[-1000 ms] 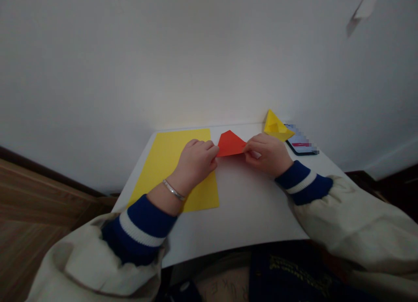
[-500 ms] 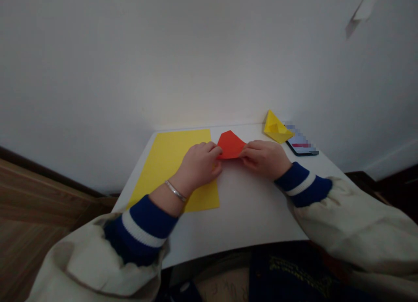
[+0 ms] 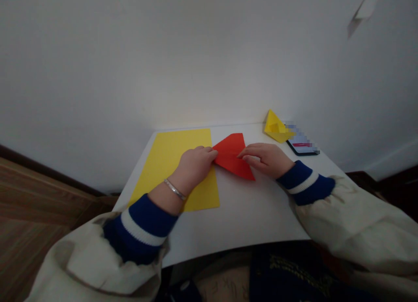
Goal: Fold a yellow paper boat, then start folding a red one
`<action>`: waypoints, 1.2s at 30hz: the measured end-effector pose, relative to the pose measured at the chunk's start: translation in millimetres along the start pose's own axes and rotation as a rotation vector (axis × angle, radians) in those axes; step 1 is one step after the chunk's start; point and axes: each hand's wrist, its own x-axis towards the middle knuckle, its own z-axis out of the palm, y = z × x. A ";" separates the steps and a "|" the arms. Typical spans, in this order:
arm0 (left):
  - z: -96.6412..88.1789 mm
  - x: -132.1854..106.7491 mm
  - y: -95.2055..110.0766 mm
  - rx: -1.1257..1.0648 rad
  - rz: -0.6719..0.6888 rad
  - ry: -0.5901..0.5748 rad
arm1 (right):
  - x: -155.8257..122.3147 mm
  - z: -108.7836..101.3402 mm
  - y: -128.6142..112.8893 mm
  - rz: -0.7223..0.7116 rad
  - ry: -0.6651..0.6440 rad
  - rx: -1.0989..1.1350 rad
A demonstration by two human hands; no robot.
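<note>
A folded red sheet of paper (image 3: 230, 156) lies slightly tilted over the white table, its notched side facing right and its lower tip pointing toward me. My left hand (image 3: 197, 162) pinches the sheet's narrow left end, the thumb on top and the other fingers partly hidden. At the paper's right side is my right hand (image 3: 266, 158). Its index finger and thumb reach over the red surface, slightly apart, with the fingertips touching or just above it. The remaining right fingers are loosely bent.
A flat yellow sheet (image 3: 166, 149) lies on the left of the white table (image 3: 244, 219), partly under my left forearm. At the back right, a folded yellow paper piece (image 3: 276, 128) leans by a phone (image 3: 303, 145). A wall (image 3: 209, 67) borders the far edge.
The red paper has turned and spread out, its lower tip now pointing toward me at right. My right fingers have loosened from its edge. My left hand has shifted slightly toward me.
</note>
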 end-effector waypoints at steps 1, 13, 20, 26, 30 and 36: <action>0.4 -1.2 -0.2 -0.006 -0.013 -0.015 | 0.3 1.3 2.6 0.021 0.012 -0.004; 3.0 -1.3 -3.4 -0.149 -0.067 -0.106 | 0.9 6.4 4.1 -0.032 -0.211 -0.114; -4.6 4.8 0.3 -0.202 0.065 -0.129 | 6.0 -0.4 -8.7 -0.015 -0.268 -0.316; 0.3 1.8 4.4 -0.245 0.108 -0.197 | 6.7 -3.1 -11.6 0.017 -0.273 -0.355; 1.9 1.1 5.9 -0.280 0.063 -0.253 | 5.8 -4.8 -13.5 -0.009 -0.262 -0.342; 0.8 1.5 7.4 -0.341 0.090 -0.309 | 4.3 -4.4 -15.6 -0.084 -0.228 -0.244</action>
